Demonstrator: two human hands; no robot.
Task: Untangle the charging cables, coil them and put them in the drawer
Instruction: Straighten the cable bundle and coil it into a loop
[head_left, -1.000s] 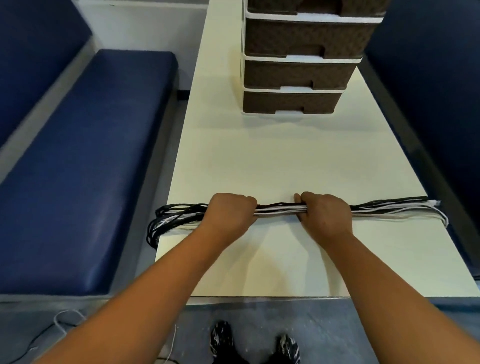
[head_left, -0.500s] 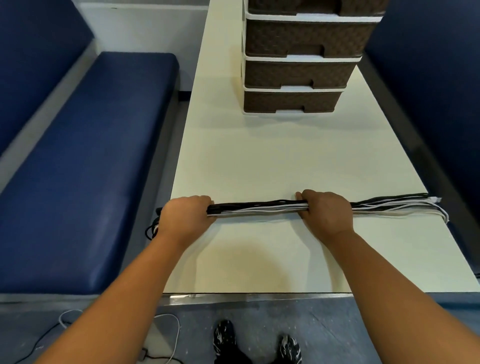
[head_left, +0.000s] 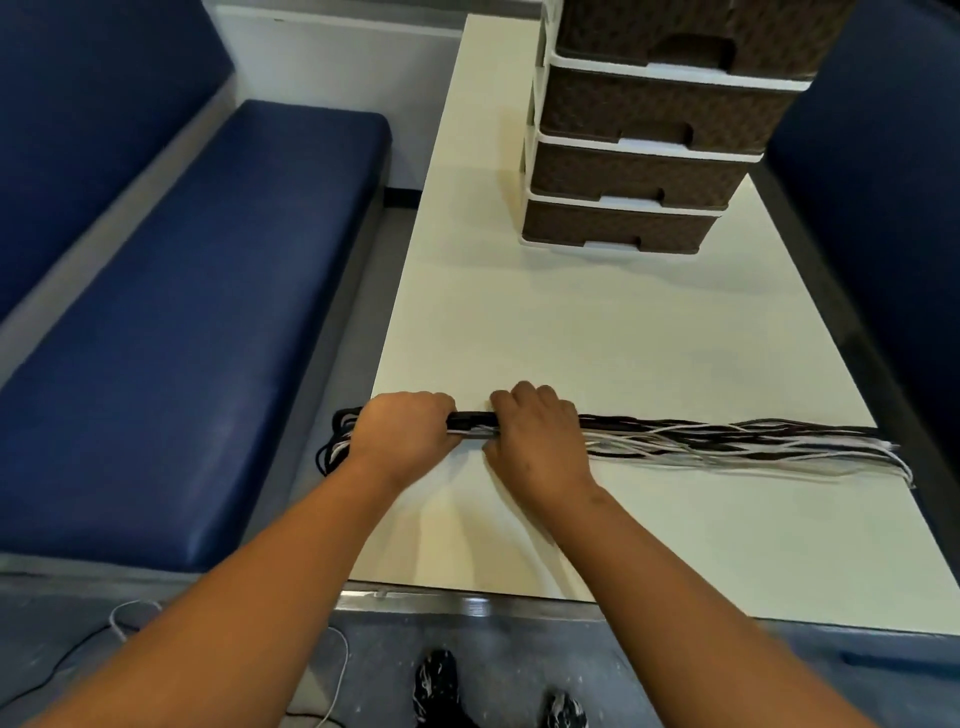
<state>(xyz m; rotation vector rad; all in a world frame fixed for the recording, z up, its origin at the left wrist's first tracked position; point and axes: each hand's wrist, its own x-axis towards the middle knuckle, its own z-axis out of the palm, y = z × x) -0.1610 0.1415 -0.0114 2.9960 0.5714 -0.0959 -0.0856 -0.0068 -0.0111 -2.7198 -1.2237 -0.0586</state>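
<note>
while the cable bundle (head_left: 727, 441) lies across the table (head_left: 623, 338), both hands (head_left: 402, 434) (head_left: 537, 441) grip it.

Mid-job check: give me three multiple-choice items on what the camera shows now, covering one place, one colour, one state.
1. Where does the cable bundle lie?
A. in a drawer
B. across the table's near end
C. on the bench

2. What colours are the cables?
A. black and white
B. red and blue
C. all yellow

3. How are the drawers of the drawer unit?
A. all shut
B. bottom one open
C. top one removed

Answers: B, the bundle stretches over the table, gripped by the left hand and right hand; A, only dark and pale strands show; A, every visible front sits flush.
</note>
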